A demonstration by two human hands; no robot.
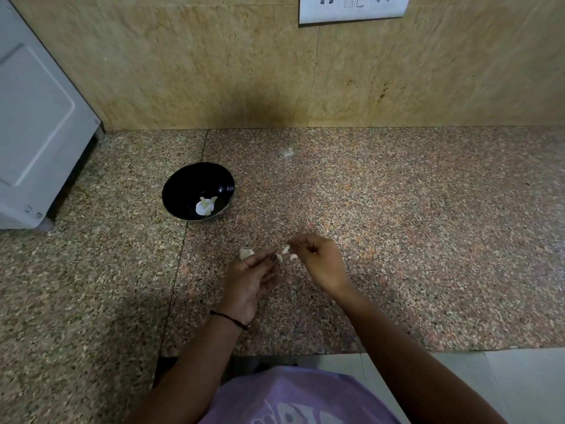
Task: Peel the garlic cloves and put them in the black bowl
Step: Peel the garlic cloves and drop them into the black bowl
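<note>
Head view: a garlic clove is pinched btwn thumb and fingertips of the L hand, over the speckled counter near its front edge. A pale skin scrap is gripped at the fingertips of the R hand, w/ the other fingers curled in. Scrap and clove are just beside each other; whether they are joined can't be told. A second small white bit is seen under the R fingertips. A pale loose piece, clove or skin not clear, is lying on the counter just beyond the L fingers. The black bowl is set upright further back and to the L, well apart from both hands, w/ peeled cloves at its bottom; their count can't be read. A dark wristband is worn on the L wrist. A white appliance is stood at far L, and a socket plate is fixed on the tiled wall.
</note>
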